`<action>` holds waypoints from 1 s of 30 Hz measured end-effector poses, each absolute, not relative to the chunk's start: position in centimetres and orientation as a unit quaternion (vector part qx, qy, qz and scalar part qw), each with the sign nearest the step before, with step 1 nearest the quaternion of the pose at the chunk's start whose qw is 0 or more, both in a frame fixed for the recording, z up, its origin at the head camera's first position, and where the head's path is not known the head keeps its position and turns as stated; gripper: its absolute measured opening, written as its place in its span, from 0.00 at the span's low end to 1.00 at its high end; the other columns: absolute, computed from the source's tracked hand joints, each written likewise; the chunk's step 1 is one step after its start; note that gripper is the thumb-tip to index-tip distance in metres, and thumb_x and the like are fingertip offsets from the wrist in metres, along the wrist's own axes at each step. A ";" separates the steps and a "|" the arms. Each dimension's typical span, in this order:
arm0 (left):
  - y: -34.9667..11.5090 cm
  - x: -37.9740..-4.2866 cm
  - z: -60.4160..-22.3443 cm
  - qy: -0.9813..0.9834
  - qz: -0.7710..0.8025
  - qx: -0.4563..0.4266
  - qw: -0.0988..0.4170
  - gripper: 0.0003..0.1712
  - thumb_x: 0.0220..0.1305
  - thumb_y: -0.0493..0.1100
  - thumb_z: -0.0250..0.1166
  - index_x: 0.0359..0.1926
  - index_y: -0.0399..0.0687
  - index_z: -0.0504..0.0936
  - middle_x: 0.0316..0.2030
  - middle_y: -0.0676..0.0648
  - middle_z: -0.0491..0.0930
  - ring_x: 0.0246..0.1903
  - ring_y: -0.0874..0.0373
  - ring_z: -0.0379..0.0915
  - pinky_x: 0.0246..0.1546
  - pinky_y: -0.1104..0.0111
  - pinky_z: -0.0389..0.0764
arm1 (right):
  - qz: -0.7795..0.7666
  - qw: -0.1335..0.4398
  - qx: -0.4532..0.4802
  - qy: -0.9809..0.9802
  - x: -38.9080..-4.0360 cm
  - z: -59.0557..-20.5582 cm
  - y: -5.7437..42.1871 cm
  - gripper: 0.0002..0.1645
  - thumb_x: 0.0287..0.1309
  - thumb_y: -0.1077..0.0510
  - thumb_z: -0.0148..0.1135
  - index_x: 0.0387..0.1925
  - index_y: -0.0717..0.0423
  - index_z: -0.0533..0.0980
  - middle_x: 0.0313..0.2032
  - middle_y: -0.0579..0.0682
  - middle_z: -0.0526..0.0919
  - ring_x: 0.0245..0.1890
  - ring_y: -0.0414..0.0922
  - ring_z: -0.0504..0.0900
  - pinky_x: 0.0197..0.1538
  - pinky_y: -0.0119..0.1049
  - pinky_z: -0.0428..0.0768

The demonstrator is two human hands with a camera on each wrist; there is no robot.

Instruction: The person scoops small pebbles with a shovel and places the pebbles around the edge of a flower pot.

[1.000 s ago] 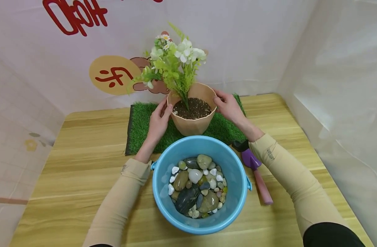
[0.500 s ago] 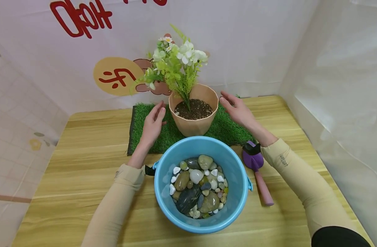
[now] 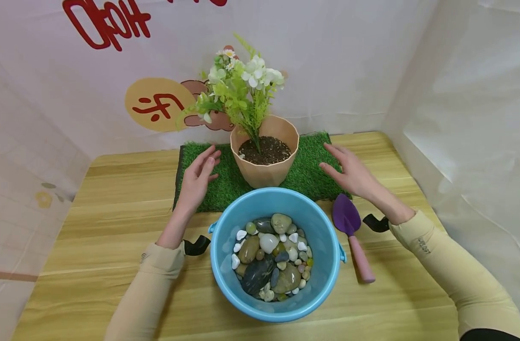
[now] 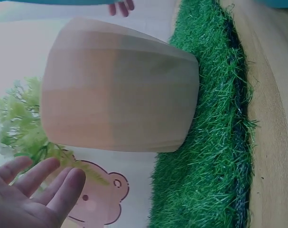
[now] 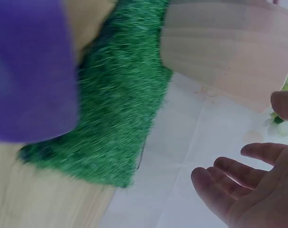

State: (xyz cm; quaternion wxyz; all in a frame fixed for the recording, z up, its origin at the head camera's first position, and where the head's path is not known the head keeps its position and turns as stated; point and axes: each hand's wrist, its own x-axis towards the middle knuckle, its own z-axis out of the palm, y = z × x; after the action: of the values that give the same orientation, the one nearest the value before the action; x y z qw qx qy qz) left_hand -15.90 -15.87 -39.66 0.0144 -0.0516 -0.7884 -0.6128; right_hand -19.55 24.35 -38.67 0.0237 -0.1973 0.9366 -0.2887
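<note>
From where I stand, the whole thing hinges on the gap between two hands: the peach flowerpot (image 3: 264, 175) sits upright in it, off to the right of the left hand (image 3: 194, 183) and off to the left of the right hand (image 3: 354, 175). Neither hand touches it. The left is the nearer of the two, its fingers loosely spread with the tips just beside the pot's wall, the thumb held clear, nothing in its grasp. The right hand is opened out too, thumb well away from the other fingers, empty, and from overhead there's a wider stretch of grass mat (image 3: 313, 166) between it and the pot; the view from that wrist is smeared, so I wouldn't swear to just how wide. The pot's long axis runs straight up from the mat, tapering toward its base, while the flowering plant (image 3: 240, 97) rises out of the soil (image 3: 272, 150) with a slight lean toward the left-hand side. On the person's side of the pot stands the blue bucket (image 3: 281, 201), with wet stones (image 3: 260, 272) across its bottom. The trowel (image 3: 347, 218) lies on the table (image 3: 128, 189) to the right of the bucket, blade pointing away from the person, nearer the right hand than the left.
</note>
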 end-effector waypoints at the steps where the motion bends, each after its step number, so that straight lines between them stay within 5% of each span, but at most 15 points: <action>1: -16.0 -15.7 -39.6 -0.791 -0.609 -0.056 0.014 0.31 0.86 0.52 0.45 0.82 0.50 0.62 0.77 0.43 0.69 0.75 0.45 0.69 0.67 0.46 0.79 | -0.275 0.022 -0.202 0.940 -19.2 -38.8 24.6 0.42 0.78 0.48 0.54 0.82 0.61 0.55 0.77 0.72 0.63 0.73 0.71 0.67 0.74 0.69 0.67; 9: -16.4 -13.7 -38.8 -0.800 -0.587 -0.121 -0.009 0.28 0.85 0.48 0.46 0.79 0.44 0.66 0.75 0.38 0.72 0.72 0.41 0.71 0.54 0.80 0.81 | -0.189 0.034 -0.231 0.954 -16.7 -39.9 26.5 0.46 0.74 0.48 0.63 0.81 0.65 0.57 0.77 0.74 0.60 0.76 0.73 0.62 0.75 0.71 0.64; 20: -16.4 -10.8 -38.6 -0.797 -0.560 -0.214 -0.066 0.28 0.84 0.48 0.51 0.77 0.42 0.69 0.71 0.35 0.76 0.69 0.47 0.75 0.64 0.66 0.82 | -0.104 0.050 -0.253 0.961 -12.3 -40.2 28.8 0.52 0.65 0.44 0.72 0.77 0.69 0.61 0.75 0.76 0.64 0.70 0.76 0.69 0.69 0.71 0.73; 24: -16.3 -10.3 -38.7 -0.792 -0.562 -0.228 -0.070 0.27 0.83 0.47 0.51 0.76 0.43 0.70 0.70 0.36 0.77 0.67 0.59 0.77 0.64 0.71 0.80 | -0.102 0.062 -0.250 0.961 -10.6 -40.8 29.2 0.54 0.62 0.43 0.74 0.76 0.69 0.63 0.73 0.76 0.66 0.69 0.76 0.71 0.65 0.71 0.76; 30: -16.0 -10.0 -38.7 -0.787 -0.561 -0.246 -0.074 0.27 0.83 0.47 0.52 0.76 0.43 0.71 0.70 0.37 0.77 0.68 0.56 0.78 0.63 0.74 0.80 | -0.126 0.090 -0.225 0.962 -8.6 -41.5 29.6 0.57 0.59 0.43 0.76 0.78 0.69 0.60 0.73 0.75 0.66 0.70 0.75 0.69 0.66 0.72 0.74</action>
State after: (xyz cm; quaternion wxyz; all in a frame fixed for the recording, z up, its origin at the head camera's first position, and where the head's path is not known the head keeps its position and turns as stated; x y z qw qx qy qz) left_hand -9.98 -16.02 -38.66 -0.0736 -0.2464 -0.7869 -0.5609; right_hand -8.61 29.64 -41.51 0.0904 -0.2252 0.9619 -0.1259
